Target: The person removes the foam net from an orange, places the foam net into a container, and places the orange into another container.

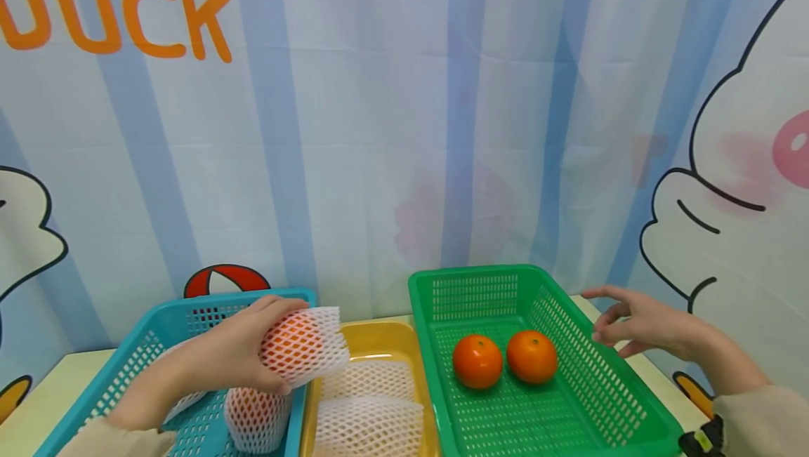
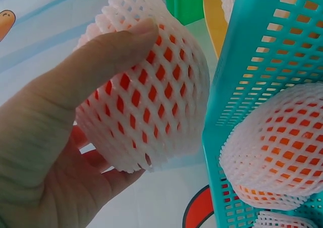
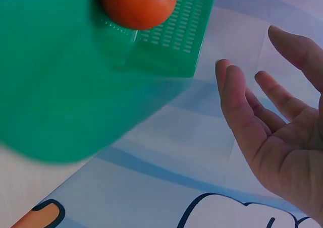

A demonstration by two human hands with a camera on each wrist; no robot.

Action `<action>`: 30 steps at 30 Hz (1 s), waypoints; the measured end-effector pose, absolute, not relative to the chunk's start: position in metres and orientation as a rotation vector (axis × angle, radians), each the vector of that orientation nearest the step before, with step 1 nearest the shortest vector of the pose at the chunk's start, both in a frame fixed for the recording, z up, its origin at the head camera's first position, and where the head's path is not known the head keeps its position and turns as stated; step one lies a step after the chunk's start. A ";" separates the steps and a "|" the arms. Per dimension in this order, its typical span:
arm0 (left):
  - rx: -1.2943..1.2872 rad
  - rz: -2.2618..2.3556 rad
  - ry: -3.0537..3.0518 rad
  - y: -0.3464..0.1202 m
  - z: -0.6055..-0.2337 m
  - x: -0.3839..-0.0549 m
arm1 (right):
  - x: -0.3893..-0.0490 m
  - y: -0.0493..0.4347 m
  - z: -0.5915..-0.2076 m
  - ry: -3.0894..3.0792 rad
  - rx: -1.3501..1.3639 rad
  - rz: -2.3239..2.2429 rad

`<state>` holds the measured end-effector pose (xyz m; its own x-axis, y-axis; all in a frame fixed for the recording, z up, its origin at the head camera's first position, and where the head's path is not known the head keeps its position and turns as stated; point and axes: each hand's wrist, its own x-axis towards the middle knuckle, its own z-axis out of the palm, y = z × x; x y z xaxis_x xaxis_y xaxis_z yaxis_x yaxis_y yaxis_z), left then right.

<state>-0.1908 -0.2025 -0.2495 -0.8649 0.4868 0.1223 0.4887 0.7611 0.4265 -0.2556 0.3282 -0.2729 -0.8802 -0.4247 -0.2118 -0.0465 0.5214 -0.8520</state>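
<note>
My left hand (image 1: 246,345) grips an orange fruit in a white foam net sleeve (image 1: 303,345), held above the right rim of the blue basket (image 1: 152,316). In the left wrist view, thumb and fingers (image 2: 116,44) curl round the sleeve, and orange skin shows through the mesh. More sleeved fruits (image 1: 255,418) lie in the blue basket below. My right hand (image 1: 651,320) hovers over the right rim of the green basket (image 1: 436,373), its fingers loosely bent and nothing between them. Two bare oranges (image 1: 477,361) sit side by side inside the green basket.
A yellow tray (image 1: 379,334) stands between the two baskets, with white foam net sleeves (image 1: 369,425) lying in it. Behind everything hangs a blue and white striped curtain (image 1: 379,127) with cartoon prints. The pale tabletop (image 1: 76,380) shows at the left edge.
</note>
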 end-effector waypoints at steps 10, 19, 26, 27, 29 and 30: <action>-0.888 -0.737 -2.874 -0.197 -0.251 -0.192 | -0.261 0.294 -0.264 2.374 -0.471 -1.353; -0.918 -0.775 -2.842 -0.191 -0.253 -0.193 | -0.268 0.263 -0.255 2.358 -0.571 -1.358; -0.914 -0.766 -2.847 -0.188 -0.252 -0.193 | -0.271 0.243 -0.252 2.346 -0.592 -1.371; -0.915 -0.765 -2.848 -0.187 -0.252 -0.194 | -0.271 0.241 -0.252 2.346 -0.591 -1.375; -0.916 -0.763 -2.849 -0.186 -0.252 -0.194 | -0.271 0.236 -0.252 2.340 -0.590 -1.386; -0.918 -0.767 -2.849 -0.186 -0.252 -0.194 | -0.271 0.233 -0.252 2.341 -0.593 -1.386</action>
<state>-0.1940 -0.1858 -0.2520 -0.8222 0.5345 0.1954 0.5604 0.7005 0.4418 -0.2710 0.2332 -0.2517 -0.8488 -0.5212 -0.0890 -0.1726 0.4323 -0.8851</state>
